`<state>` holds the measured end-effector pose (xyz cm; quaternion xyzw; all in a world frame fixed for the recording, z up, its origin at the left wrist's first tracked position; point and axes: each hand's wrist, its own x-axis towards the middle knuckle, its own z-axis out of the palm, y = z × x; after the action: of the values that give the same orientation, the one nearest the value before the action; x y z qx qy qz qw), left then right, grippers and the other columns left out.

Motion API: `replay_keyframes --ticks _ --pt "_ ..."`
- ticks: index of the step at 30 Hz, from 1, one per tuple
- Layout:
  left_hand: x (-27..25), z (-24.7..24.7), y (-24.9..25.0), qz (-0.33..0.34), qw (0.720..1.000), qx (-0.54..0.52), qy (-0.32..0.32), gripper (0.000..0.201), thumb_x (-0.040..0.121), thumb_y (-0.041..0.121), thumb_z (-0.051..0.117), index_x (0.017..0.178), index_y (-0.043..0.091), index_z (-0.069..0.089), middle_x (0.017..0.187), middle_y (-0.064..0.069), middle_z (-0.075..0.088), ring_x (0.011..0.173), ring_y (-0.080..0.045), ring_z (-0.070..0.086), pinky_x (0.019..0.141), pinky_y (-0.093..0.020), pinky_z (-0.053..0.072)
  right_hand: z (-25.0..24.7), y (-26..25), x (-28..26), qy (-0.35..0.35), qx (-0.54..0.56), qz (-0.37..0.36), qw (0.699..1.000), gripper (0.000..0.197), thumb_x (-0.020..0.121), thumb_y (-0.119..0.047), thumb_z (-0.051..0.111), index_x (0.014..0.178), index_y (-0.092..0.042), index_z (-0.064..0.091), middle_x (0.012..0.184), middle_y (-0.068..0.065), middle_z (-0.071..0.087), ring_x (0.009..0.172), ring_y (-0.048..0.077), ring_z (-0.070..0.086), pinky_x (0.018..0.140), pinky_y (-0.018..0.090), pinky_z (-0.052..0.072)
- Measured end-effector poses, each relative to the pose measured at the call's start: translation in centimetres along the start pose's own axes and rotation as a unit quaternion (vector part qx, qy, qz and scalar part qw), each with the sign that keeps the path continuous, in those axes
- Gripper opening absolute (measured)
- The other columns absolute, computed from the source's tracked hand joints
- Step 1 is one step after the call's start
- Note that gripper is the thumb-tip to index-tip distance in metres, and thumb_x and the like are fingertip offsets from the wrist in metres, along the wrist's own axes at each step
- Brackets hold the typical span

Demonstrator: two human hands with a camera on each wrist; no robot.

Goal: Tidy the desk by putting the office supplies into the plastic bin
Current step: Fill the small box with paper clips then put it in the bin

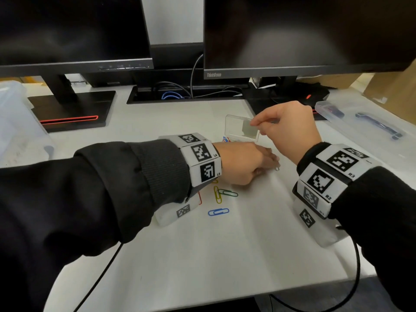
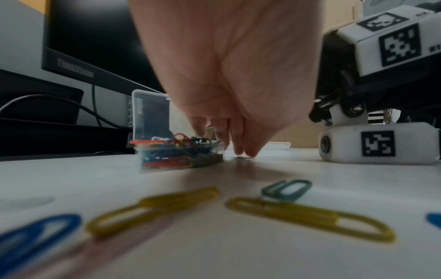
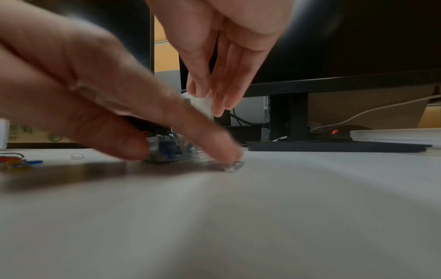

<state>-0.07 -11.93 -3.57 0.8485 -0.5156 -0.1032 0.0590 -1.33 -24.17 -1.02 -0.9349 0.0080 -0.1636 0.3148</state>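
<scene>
A small clear plastic box (image 1: 226,139) full of coloured paper clips sits mid-desk, also seen low in the left wrist view as the box (image 2: 179,156). My right hand (image 1: 286,129) pinches its raised clear lid (image 1: 242,129) between thumb and fingers (image 3: 205,88). My left hand (image 1: 247,163) reaches across in front of the box, and one outstretched fingertip (image 3: 226,151) presses a pale paper clip (image 1: 277,168) against the desk, with the thumb apart from it. Loose clips lie behind that hand: green (image 1: 228,193), yellow (image 1: 217,194), blue (image 1: 218,212), red (image 1: 199,198).
Two dark monitors on black stands (image 1: 72,109) line the back, with a cable tray (image 1: 180,93) between them. A large translucent bin (image 1: 15,122) stands at far left. At right a clear case (image 1: 328,109) and a blue tool (image 1: 380,127) lie on translucent plastic.
</scene>
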Motion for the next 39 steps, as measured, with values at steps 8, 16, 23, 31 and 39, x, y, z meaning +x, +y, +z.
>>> replay_keyframes --ticks 8,16,23,31,39 --pt "-5.6 -0.2 -0.5 0.037 0.996 -0.052 0.06 0.03 0.081 0.01 0.051 0.1 0.016 0.073 0.104 0.002 0.071 0.102 -0.017 0.062 0.093 -0.03 0.046 -0.1 -0.3 0.0 -0.022 -0.022 0.016 0.999 0.025 0.091 -0.009 0.052 0.098 -0.021 0.073 0.108 0.005 0.069 0.1 0.021 0.062 0.092 0.029 0.049" --pt "-9.5 0.1 -1.7 -0.118 0.989 -0.09 -0.019 0.07 0.071 0.057 0.069 0.133 0.042 0.042 0.144 0.017 0.034 0.133 -0.002 0.025 0.11 -0.015 0.017 0.1 -0.4 -0.7 -0.108 -0.068 0.031 0.991 0.028 0.087 -0.004 0.054 0.111 -0.013 0.066 0.122 0.007 0.061 0.104 0.018 0.056 0.08 0.021 0.039" --pt "-10.2 0.3 -1.8 -0.113 0.985 -0.113 0.065 0.032 0.078 0.028 0.073 0.11 0.027 0.068 0.118 0.009 0.06 0.106 -0.005 0.054 0.098 -0.02 0.039 0.3 0.1 -0.5 -0.135 -0.074 0.024 0.988 0.029 0.085 -0.006 0.061 0.112 -0.014 0.065 0.114 0.006 0.063 0.097 0.016 0.055 0.077 0.023 0.04" --pt "-12.7 0.5 -2.6 -0.203 0.977 -0.062 -0.018 0.078 0.064 0.063 0.07 0.134 0.043 0.041 0.145 0.019 0.031 0.132 -0.005 0.027 0.11 -0.018 0.022 0.5 0.3 -0.3 -0.123 -0.076 0.017 0.989 0.027 0.086 -0.006 0.059 0.111 -0.015 0.064 0.11 0.006 0.063 0.088 0.013 0.051 0.072 0.022 0.038" --pt "-11.7 0.0 -2.5 -0.227 0.961 -0.139 0.083 0.018 0.074 0.022 0.077 0.091 0.025 0.074 0.077 0.014 0.065 0.074 -0.002 0.061 0.071 -0.011 0.047 0.7 0.5 -0.1 -0.116 -0.075 0.004 0.99 0.027 0.087 -0.007 0.059 0.112 -0.017 0.063 0.099 0.003 0.057 0.085 0.014 0.049 0.053 0.008 0.029"
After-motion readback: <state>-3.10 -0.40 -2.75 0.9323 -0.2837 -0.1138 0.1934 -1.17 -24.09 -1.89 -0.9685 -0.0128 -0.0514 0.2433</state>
